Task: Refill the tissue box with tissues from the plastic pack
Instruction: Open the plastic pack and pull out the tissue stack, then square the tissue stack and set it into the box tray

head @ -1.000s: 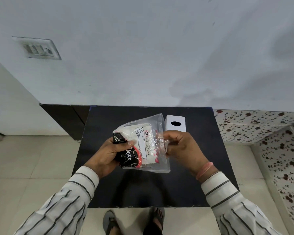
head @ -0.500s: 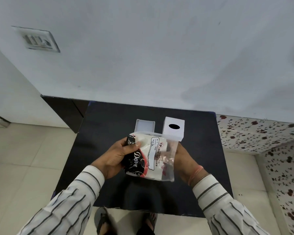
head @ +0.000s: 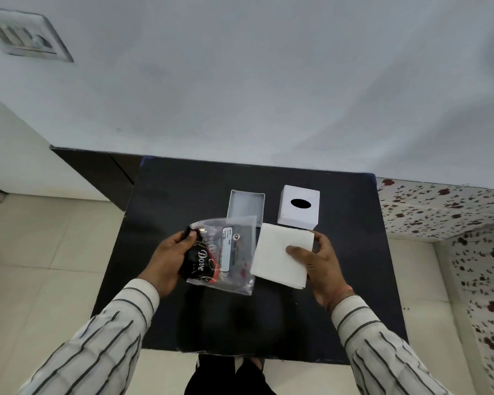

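On the black counter (head: 166, 212) the open box base (head: 246, 208) and its lid (head: 298, 205) stood empty; filling remained. My right hand (head: 320, 266) gripped the tissue stack (head: 281, 256), already out, while my left hand (head: 169, 260) clutched the emptied plastic pack (head: 226, 258), marked "Dove"
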